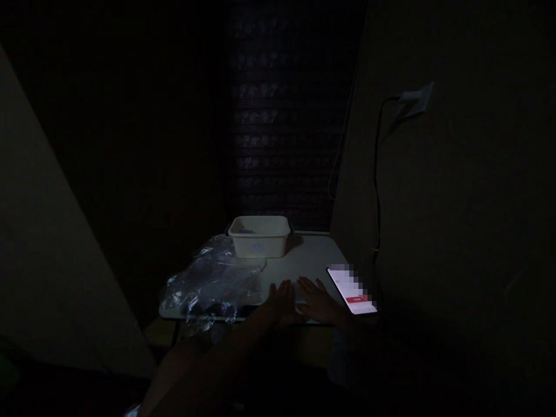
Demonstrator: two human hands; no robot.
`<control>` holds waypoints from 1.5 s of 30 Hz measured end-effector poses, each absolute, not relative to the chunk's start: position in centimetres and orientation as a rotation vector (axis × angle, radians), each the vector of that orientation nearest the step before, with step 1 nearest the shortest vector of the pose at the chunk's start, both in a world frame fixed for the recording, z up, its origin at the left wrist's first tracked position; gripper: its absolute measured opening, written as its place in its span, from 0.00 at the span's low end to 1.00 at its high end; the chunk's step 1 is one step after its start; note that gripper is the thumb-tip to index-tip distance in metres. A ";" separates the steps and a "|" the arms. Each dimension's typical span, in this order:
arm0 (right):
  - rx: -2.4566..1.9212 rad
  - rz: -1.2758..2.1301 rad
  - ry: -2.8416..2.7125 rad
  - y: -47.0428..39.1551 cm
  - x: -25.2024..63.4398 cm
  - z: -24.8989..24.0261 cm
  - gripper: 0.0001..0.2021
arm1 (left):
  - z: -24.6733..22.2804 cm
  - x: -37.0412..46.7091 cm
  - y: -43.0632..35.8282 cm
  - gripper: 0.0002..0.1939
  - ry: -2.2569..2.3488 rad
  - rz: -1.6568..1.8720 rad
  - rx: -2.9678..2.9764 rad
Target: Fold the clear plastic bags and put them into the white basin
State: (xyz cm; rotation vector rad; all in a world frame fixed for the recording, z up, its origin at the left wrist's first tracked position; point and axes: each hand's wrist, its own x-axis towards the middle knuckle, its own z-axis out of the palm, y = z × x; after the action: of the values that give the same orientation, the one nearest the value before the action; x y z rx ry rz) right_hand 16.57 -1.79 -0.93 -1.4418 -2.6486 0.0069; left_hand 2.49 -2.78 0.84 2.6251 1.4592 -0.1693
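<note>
My left hand point(284, 302) rests near the front edge of a small white table point(310, 255), its fingers stretched out and pointing away from me. Just to its right, my right hand point(320, 302) lies palm down with the fingers spread. Between the two hands is a pale patch, perhaps something thin and whitish; the dim light hides what it is. A crumpled clear plastic bag point(217, 281) spreads over the table to the left of my left hand. To the right of my right hand lies a phone point(350, 288) with its screen lit.
A white plastic tub point(260, 246) with dark handles stands at the back of the table, something pale inside it. Behind is a dark window covering point(269, 121). A cable point(377, 174) hangs from a wall outlet point(419, 99) on the right. The room is very dark.
</note>
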 end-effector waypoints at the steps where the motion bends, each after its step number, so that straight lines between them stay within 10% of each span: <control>1: -1.426 0.010 -2.662 -1.9 16.5 -0.8 0.30 | 0.8 2.5 -2.7 0.44 1.450 -0.147 2.646; 45: -1.479 0.037 -2.735 -2.5 15.7 -0.7 0.33 | 1.0 3.1 -2.9 0.49 1.446 -0.252 2.730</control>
State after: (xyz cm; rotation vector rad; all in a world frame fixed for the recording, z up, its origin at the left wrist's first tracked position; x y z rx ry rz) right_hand 15.71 -2.54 -0.69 -1.4791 -2.7346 0.0375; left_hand 3.06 -2.91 1.04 2.7303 1.4459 -0.2524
